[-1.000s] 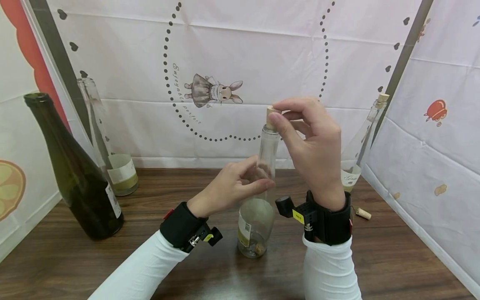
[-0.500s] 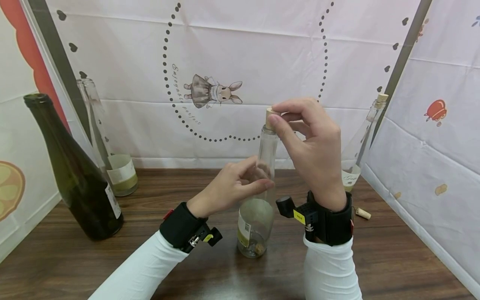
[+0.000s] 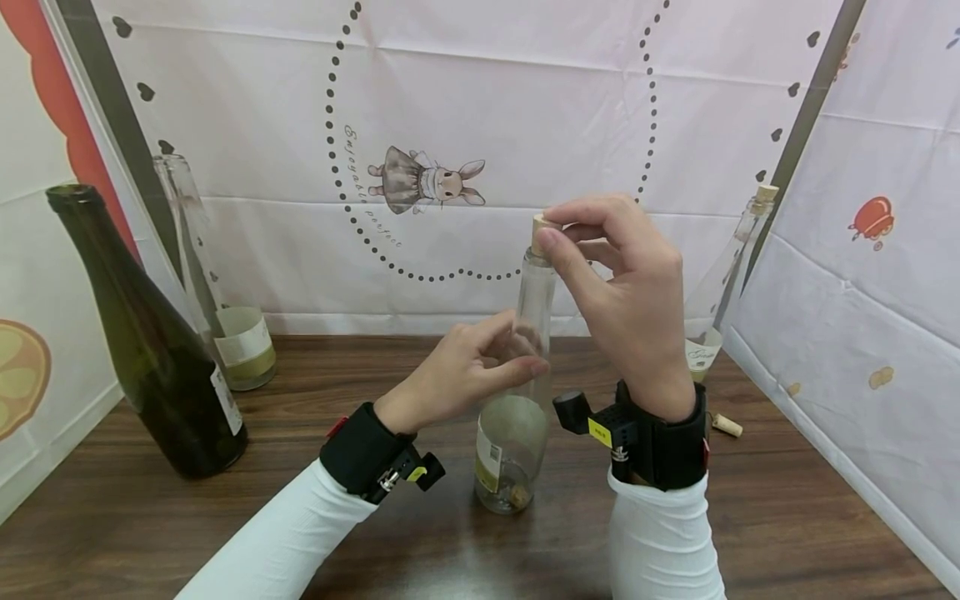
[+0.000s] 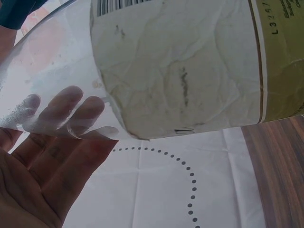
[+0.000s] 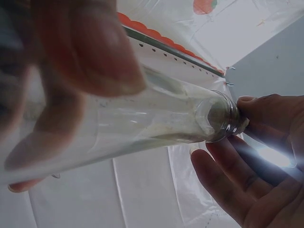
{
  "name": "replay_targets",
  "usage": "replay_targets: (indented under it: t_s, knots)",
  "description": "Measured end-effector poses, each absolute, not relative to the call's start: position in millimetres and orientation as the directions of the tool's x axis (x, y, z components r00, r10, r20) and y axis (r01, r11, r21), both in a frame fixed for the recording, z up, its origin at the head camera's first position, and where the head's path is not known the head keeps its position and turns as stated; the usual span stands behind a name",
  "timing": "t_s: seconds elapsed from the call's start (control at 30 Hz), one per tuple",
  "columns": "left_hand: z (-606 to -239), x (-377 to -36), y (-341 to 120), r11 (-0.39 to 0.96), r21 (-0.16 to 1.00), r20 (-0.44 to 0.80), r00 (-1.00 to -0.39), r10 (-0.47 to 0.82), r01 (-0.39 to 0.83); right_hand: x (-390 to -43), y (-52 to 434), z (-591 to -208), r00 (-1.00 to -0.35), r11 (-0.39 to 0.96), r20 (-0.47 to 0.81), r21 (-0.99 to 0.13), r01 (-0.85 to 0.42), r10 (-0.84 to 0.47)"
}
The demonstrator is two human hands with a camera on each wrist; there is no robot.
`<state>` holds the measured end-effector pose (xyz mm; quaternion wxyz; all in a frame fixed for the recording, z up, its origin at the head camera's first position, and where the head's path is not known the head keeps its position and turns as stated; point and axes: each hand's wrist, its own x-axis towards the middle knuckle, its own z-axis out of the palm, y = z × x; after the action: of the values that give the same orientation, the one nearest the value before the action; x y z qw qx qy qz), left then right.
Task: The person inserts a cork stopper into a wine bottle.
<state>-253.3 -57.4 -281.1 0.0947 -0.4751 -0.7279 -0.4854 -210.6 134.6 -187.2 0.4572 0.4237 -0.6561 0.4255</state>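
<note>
Both hands (image 3: 615, 300) raised, fingers curled

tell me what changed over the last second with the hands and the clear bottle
Almost nothing moved. The right hand still pinches the cork at the mouth of the clear bottle, and the left hand keeps its grip on the bottle's body. The bottle stays upright on the table; the dark green bottle and the loose cork stay put.
</note>
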Motion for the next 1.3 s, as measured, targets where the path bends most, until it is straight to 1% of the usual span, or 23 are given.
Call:
replay_targets:
  t_s: [0.17, 0.23, 0.3, 0.37, 0.43, 0.5, 0.53, 0.63, 0.7, 0.77, 0.87, 0.97, 1.07, 1.2, 1.3]
  knots:
    - [-281, -253, -57, 0.075, 0.617, 0.600, -0.529, 0.601, 0.784, -211, 134, -187, -0.222, 0.277, 0.961, -0.171, -0.945, -0.163]
    - [-281, -253, -57, 0.074, 0.612, 0.603, -0.525, 0.601, 0.788, -211, 133, -188, -0.254, 0.256, 0.959, -0.215, -0.942, -0.128]
    - [-282, -253, -58, 0.072, 0.605, 0.609, -0.519, 0.600, 0.793, -211, 130, -188, -0.321, 0.220, 0.945, -0.299, -0.928, -0.068]
    - [-282, -254, -58, 0.075, 0.600, 0.612, -0.517, 0.599, 0.796, -210, 127, -188, -0.423, 0.155, 0.906, -0.416, -0.896, -0.010]
    - [-283, -254, -58, 0.075, 0.602, 0.611, -0.519, 0.598, 0.795, -210, 124, -188, -0.527, 0.055, 0.850, -0.526, -0.849, 0.007]
    - [-283, -254, -58, 0.076, 0.607, 0.607, -0.524, 0.597, 0.791, -211, 122, -188, -0.611, -0.051, 0.792, -0.611, -0.790, -0.013]
    - [-283, -253, -58, 0.080, 0.607, 0.606, -0.525, 0.597, 0.791, -211, 121, -188, -0.643, -0.104, 0.766, -0.642, -0.760, -0.033]
    - [-282, -253, -57, 0.079, 0.608, 0.605, -0.525, 0.599, 0.790, -215, 119, -188, -0.704, -0.236, 0.701, -0.708, -0.666, -0.115]
    - [-282, -253, -57, 0.079, 0.606, 0.605, -0.523, 0.600, 0.792, -218, 117, -189, -0.728, -0.288, 0.664, -0.741, -0.607, -0.171]
    - [-282, -254, -57, 0.071, 0.613, 0.602, -0.523, 0.603, 0.787, -221, 115, -190, -0.738, -0.325, 0.633, -0.766, -0.555, -0.232]
    - [-282, -254, -57, 0.046, 0.626, 0.601, -0.519, 0.608, 0.778, -223, 113, -192, -0.737, -0.359, 0.599, -0.793, -0.492, -0.313]
    - [-282, -255, -57, 0.027, 0.636, 0.600, -0.516, 0.611, 0.771, -225, 111, -193, -0.730, -0.376, 0.577, -0.810, -0.451, -0.366]
    - [-281, -254, -57, 0.040, 0.630, 0.598, -0.517, 0.612, 0.776, -226, 109, -194, -0.734, -0.371, 0.560, -0.821, -0.433, -0.384]
    - [-283, -253, -60, 0.075, 0.608, 0.599, -0.518, 0.611, 0.791, -228, 108, -195, -0.750, -0.364, 0.546, -0.830, -0.423, -0.374]
    - [-284, -254, -60, 0.086, 0.595, 0.601, -0.513, 0.612, 0.799, -229, 107, -195, -0.749, -0.364, 0.550, -0.827, -0.428, -0.369]
